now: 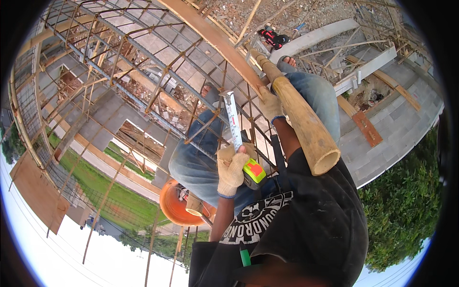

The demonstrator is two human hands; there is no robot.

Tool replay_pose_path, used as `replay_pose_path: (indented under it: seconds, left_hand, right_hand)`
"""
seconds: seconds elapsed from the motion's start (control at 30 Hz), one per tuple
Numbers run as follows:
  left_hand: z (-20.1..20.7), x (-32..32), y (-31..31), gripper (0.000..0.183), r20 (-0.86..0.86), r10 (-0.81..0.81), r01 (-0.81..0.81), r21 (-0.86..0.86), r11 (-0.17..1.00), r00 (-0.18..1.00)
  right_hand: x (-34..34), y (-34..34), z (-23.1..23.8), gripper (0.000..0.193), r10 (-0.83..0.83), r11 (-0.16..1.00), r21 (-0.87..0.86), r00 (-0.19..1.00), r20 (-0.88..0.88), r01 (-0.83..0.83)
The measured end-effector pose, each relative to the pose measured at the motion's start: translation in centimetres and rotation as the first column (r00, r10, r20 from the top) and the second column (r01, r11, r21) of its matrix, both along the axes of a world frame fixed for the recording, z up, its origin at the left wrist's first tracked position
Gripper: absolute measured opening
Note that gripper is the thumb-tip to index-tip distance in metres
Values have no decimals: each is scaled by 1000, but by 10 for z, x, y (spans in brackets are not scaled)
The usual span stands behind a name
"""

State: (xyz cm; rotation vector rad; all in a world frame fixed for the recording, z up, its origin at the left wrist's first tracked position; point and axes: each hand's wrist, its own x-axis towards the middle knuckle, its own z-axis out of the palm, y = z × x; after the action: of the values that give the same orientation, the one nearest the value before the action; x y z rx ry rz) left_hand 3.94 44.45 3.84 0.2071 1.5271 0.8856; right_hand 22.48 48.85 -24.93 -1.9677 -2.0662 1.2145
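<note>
My left hand point(231, 172), in a cream knitted glove with a bare fingertip showing, is closed around a yellow-green tape measure point(254, 173) with an orange-red label. Its white blade point(233, 119) is pulled out and points up and away, beside the steel bars. My right hand point(271, 106), gloved too, is closed at the near end of a long wooden board point(215, 40); some of its fingers are hidden. A thick bamboo pole point(306, 124) slants over my right forearm, its hollow end toward me.
A tied rebar cage point(165, 71) stretches across the left and passes in front of my legs. An orange bucket point(168, 205) holds a cut bamboo piece. Concrete beams point(320, 36), block walls point(377, 148) and rubble lie around. A red-and-black object point(273, 38) rests at the far side.
</note>
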Motion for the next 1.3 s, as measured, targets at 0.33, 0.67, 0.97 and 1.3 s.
replay_pose_path:
  seconds: [0.33, 0.67, 0.97, 1.3]
  left_hand:
    - [-6, 4, -23, 25, -73, -96, 97, 14, 995, 993]
    - [-8, 6, -5, 17, -107, -77, 98, 211, 973, 991]
    - [-10, 6, -15, 17, -31, -49, 52, 129, 990, 998]
    - [-14, 11, -5, 24, -111, -36, 65, 272, 960, 993]
  right_hand:
    - [4, -5, -7, 55, 69, 997, 35, 997, -27, -68]
    - [5, 2, 4, 58, 44, 993, -113, 999, -16, -46]
    - [6, -3, -1, 59, 51, 996, -72, 998, -34, -54]
    - [6, 0, 2, 60, 83, 995, -60, 996, -21, -84]
